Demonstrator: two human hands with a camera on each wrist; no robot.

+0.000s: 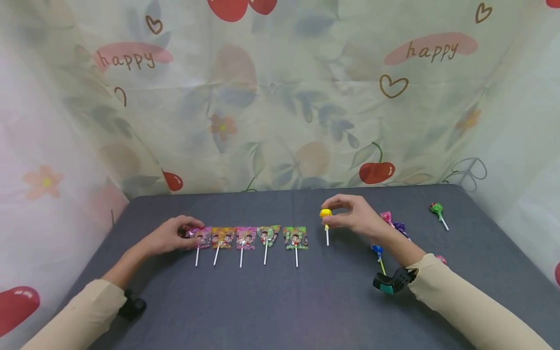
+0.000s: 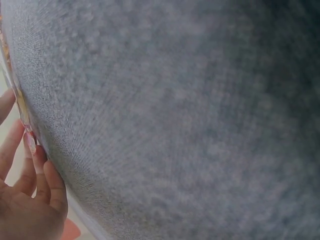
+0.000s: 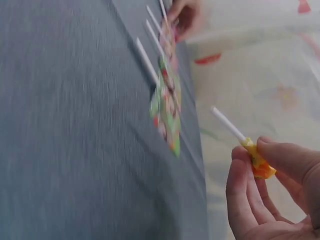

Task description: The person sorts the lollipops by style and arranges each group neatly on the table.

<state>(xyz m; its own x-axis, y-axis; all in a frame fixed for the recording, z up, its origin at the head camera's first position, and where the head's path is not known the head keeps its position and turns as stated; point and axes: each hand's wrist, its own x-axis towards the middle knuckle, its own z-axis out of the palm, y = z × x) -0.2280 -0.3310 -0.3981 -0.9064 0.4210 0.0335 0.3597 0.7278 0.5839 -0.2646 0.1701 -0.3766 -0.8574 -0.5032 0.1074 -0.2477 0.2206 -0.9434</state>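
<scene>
My right hand (image 1: 356, 216) pinches a yellow-wrapped lollipop (image 1: 325, 213) between thumb and fingers, its white stick pointing down. In the right wrist view the lollipop's wrapper (image 3: 257, 160) shows yellow and orange. At the left end of a row, my left hand (image 1: 170, 236) holds the left edge of a purple-wrapped lollipop (image 1: 203, 236) with curled fingers and thumb. Beside that one lie an orange lollipop (image 1: 223, 237), a pink lollipop (image 1: 246, 238) and two green lollipops, one with a twisted packet (image 1: 268, 235) and one flat and square (image 1: 295, 238). Their sticks point toward me.
On the right of the grey table (image 1: 245, 306) lie a blue lollipop (image 1: 377, 250), a pink one (image 1: 386, 217) and a purple one (image 1: 399, 226), partly behind my right arm. A green lollipop (image 1: 436, 208) lies farther right. A patterned curtain (image 1: 271, 112) hangs behind.
</scene>
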